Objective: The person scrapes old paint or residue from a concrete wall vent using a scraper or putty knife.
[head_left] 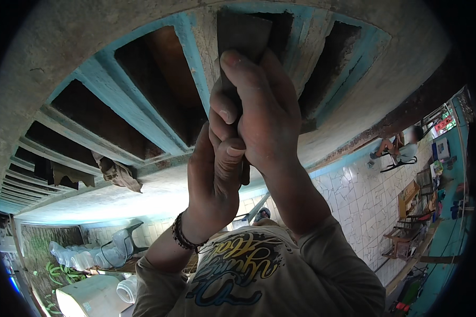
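Both my hands are raised together on a scraper (243, 34) with a flat dark blade. Its handle is mostly hidden in my fingers. My right hand (269, 116) is closed round it higher up, thumb laid along the blade. Lower down, my left hand (214, 174), with a dark beaded bracelet at the wrist, is closed round the handle end. The blade lies over a slat (206, 45) of a vent grille, whose light blue paint is worn to bare, pale patches. I cannot tell whether the blade touches the slat.
A brown rag (116, 171) hangs from the grille at the left. Clear plastic containers (90, 256) and a pale box (92, 296) stand at lower left. Off to the right, a person (404, 150) sits above the tiled floor (354, 190), near wooden chairs (402, 235).
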`<state>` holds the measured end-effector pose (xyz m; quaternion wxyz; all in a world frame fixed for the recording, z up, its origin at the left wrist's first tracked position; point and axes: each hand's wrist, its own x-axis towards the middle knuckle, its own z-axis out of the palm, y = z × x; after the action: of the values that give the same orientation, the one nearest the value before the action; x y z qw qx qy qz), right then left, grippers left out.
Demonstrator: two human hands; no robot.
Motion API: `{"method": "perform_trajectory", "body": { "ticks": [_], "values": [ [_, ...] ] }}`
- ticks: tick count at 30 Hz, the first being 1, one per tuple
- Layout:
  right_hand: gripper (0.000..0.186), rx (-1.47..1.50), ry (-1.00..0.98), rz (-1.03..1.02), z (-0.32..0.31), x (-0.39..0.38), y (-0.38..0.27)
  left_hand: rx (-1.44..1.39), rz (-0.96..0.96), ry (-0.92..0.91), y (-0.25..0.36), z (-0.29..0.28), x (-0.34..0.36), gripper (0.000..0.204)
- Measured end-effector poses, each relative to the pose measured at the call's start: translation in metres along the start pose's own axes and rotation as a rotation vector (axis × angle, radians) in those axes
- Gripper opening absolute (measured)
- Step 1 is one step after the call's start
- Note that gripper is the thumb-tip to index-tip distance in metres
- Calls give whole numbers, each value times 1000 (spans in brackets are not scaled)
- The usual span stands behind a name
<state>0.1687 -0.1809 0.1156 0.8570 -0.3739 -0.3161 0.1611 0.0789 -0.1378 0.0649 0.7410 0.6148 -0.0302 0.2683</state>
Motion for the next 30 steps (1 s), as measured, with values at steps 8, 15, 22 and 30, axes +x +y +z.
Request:
{"method": "perform_trajectory", "body": {
  "ticks": [8,15,22,30],
  "values": [
    [19,-24,37,-22,-4,-5,-1,-68,-87,-33,-4,-1,0,41],
    [22,-43,199,-8,-11,-1,-12,92,8,-85,-13,2,11,36],
    [20,-11,229,-168,-5,6,3,247,78,-54,-22,-8,15,41],
    [19,6,140,-164,-15,8,-3,324,108,-93,-22,-4,17,43]
  ]
}}
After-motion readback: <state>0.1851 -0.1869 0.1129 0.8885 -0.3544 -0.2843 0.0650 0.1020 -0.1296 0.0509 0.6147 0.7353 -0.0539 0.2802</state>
